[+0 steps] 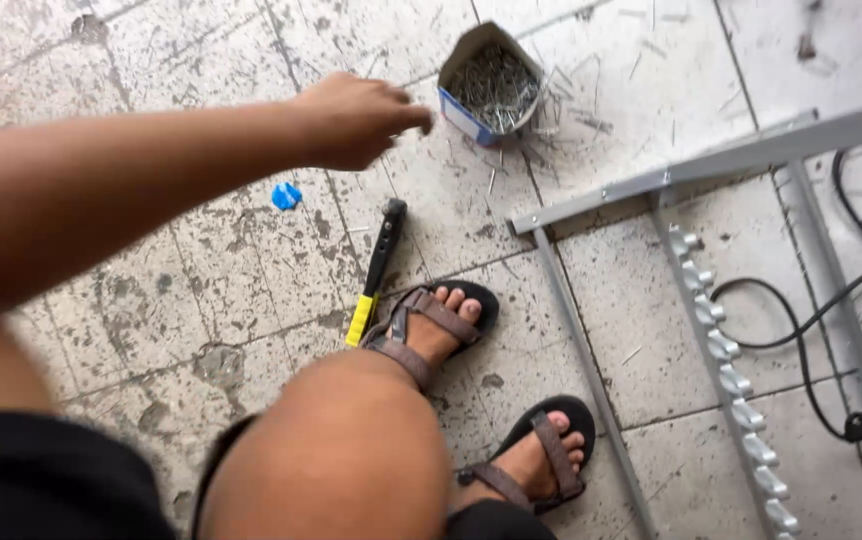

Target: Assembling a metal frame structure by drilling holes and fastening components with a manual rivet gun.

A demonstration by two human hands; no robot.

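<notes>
Head view: I look down at a stained tile floor (251, 260), squatting in sandals.
Left hand: my left hand (356, 118) reaches toward 1 o'clock, fingers loosely curled and half open, holding nothing that I can see.
Right hand: only a blurred edge shows at 3 o'clock; I cannot tell its state.
Box of nails: the small cardboard box (489, 85) sits just beyond my fingertips, top open, full of thin nails, with more scattered around it.
Handling: I judge it heavy for its size, soft-walled and sharp inside, so I would grip the outer sides low.
Hammer: the hammer (375, 272) lies at 6 o'clock from my hand, beside my sandal.
Metal frame: the grey metal frame (741, 155) lies at 3 o'clock.

left hand (356, 118) near nail box (491, 88), hammer (376, 270)
</notes>
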